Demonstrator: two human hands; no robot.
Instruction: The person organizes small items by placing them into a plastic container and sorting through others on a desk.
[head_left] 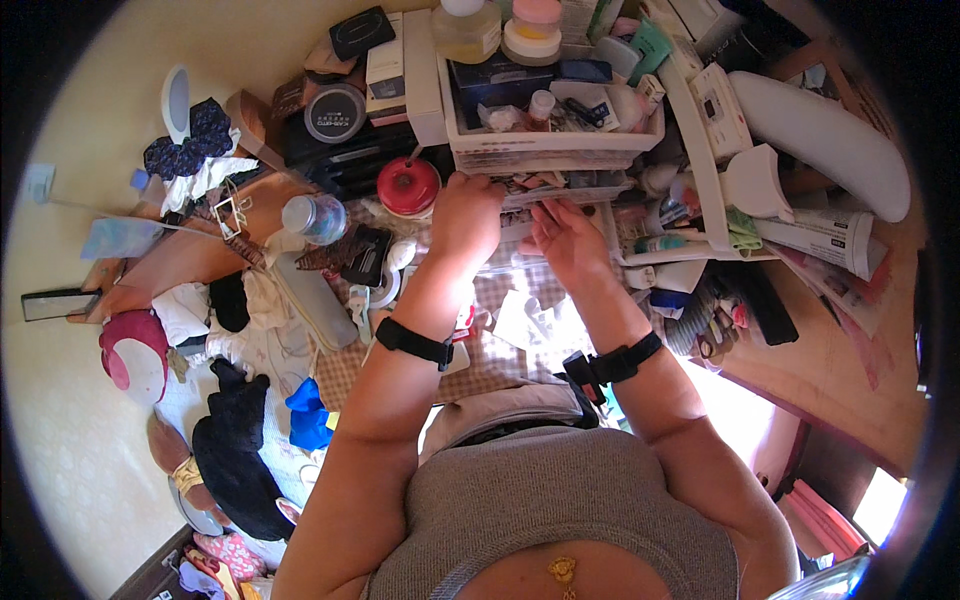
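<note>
A small clear drawer (565, 195) with several small items in it sticks out beneath the white organizer (560, 143). My left hand (467, 217) is at the drawer's left end, its fingers curled in against it and partly hidden behind the knuckles. Just below the drawer's front edge, my right hand (570, 243) is turned palm inward. Its fingers are loosely bent and apart, with nothing visible in them. A round red container (409, 187) stands left of my left hand. Black straps go round both wrists.
Bottles and jars crowd the organizer's top. A clear jar (314, 219) and a black round compact (335, 113) stand at the left. A checkered cloth (350, 375) lies under my arms. On the right are a white tube (825, 240) and a long grey-white case (820, 140).
</note>
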